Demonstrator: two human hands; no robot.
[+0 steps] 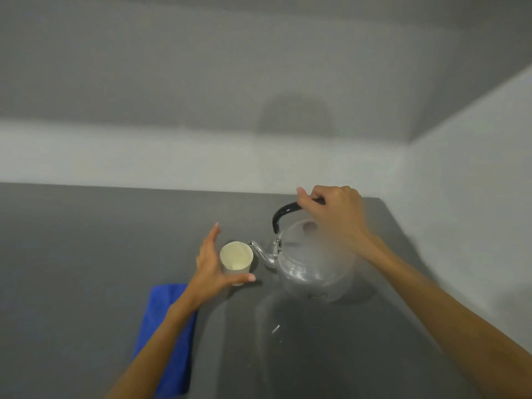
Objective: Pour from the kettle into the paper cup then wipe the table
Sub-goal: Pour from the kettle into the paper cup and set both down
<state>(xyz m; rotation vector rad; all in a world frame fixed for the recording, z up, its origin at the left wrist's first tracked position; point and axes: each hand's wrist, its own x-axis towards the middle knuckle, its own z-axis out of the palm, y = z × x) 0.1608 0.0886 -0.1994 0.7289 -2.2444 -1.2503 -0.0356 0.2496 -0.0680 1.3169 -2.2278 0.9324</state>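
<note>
Two hands: right hand [334, 214] fingers clenched round kettle [311, 263] handle, left hand [213, 263] fingers spread, cupping paper cup [236, 259].

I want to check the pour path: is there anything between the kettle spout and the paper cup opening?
Nothing visible. The kettle spout tip sits right at the rim of the paper cup, with no object between them. The left hand cups the far side, and the right hand grips the handle.

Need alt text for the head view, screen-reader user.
A right hand grips a metal kettle by its black handle, spout at the rim of a paper cup that the left hand cups loosely. A blue cloth lies on the grey table.
</note>
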